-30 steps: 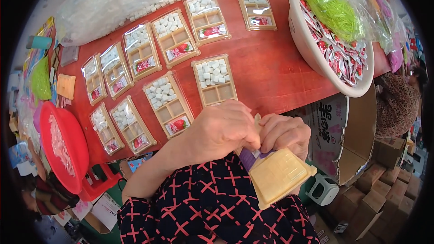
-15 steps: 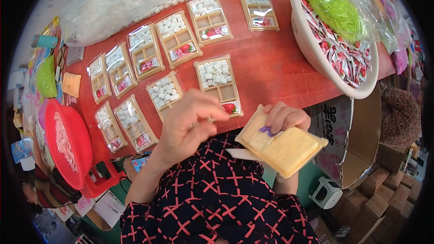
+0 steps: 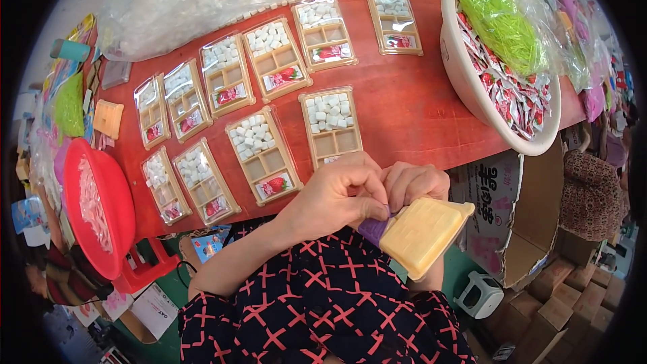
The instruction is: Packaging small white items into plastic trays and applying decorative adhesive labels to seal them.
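Over my lap, near the table's front edge, my right hand [image 3: 419, 183] grips a pale tan plastic tray [image 3: 428, 236], tilted with its ribbed underside showing. My left hand [image 3: 345, 195] meets it from the other side, thumb and fingers pinched at a purple label [image 3: 373, 230] that lies across one end of the tray. The fingertips partly hide this label. Just beyond my hands lies a lidded tray of white cubes [image 3: 330, 113], its near end covered by my left hand. Another filled tray [image 3: 261, 152] with a strawberry-print sachet is to the left.
Several more lidded trays [image 3: 276, 57] stand in rows on the red table [image 3: 397, 104]. A large plastic bag of white cubes [image 3: 202, 7] lies at the back. A white basin [image 3: 465, 87] of sachets is right, a red basin [image 3: 125, 222] left. Below right stands an open carton [image 3: 539, 209].
My left hand has moved right and down onto the tray, fingers now pinched at the purple label. The tray has tipped slightly. A white strip beside it no longer shows.
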The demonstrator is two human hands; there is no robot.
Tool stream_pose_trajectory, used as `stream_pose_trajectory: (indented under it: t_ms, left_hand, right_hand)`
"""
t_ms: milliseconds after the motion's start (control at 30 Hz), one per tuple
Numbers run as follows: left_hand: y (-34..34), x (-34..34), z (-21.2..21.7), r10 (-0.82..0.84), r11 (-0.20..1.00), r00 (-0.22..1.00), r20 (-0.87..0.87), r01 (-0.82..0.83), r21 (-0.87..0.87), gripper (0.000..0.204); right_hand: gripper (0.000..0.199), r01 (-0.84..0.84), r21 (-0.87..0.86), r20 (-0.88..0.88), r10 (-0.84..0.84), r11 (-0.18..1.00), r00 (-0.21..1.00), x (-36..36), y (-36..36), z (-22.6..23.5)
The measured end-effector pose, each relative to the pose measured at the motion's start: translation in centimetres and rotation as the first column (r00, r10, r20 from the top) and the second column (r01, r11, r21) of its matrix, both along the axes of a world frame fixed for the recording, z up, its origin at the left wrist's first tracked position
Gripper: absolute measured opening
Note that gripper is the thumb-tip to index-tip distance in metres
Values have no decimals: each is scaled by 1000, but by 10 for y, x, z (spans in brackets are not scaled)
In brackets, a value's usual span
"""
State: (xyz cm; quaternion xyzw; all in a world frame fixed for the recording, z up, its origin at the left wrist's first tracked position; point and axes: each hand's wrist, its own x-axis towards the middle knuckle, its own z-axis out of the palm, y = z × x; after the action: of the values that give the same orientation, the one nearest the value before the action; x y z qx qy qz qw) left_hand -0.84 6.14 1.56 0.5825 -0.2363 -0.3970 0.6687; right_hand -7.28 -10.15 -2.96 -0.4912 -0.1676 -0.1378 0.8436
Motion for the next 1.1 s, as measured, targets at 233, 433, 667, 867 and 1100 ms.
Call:
stream_pose_trajectory:
  t_ms: [233, 433, 667, 867, 1100]
  left_hand:
    - [1, -15, -7, 66, 998, 997, -45, -66, -4, 19]
    - [0, -22, 3, 223, 971, 974, 35, -225, 81, 29]
    - [1, -13, -7, 303, 949, 568, 765, -250, -191, 36]
    - [2, -11, 9, 229, 957, 699, 678, -290, -25, 33]
    - [14, 12, -13, 547, 835, 827, 132, -550, -21, 26]
  right_hand:
    - [20, 19, 51, -108, -14, 999, 994, -5, 10, -5]
    - [18, 95, 42, -64, -92, 995, 994, 2, 15, -10]
    - [18, 165, 14, -139, -161, 986, 977, 11, 9, -17]
    - [17, 294, -10, -454, -266, 956, 850, 7, 19, -4]
    - [26, 352, -392, -348, -492, 850, 799, 24, 52, 16]
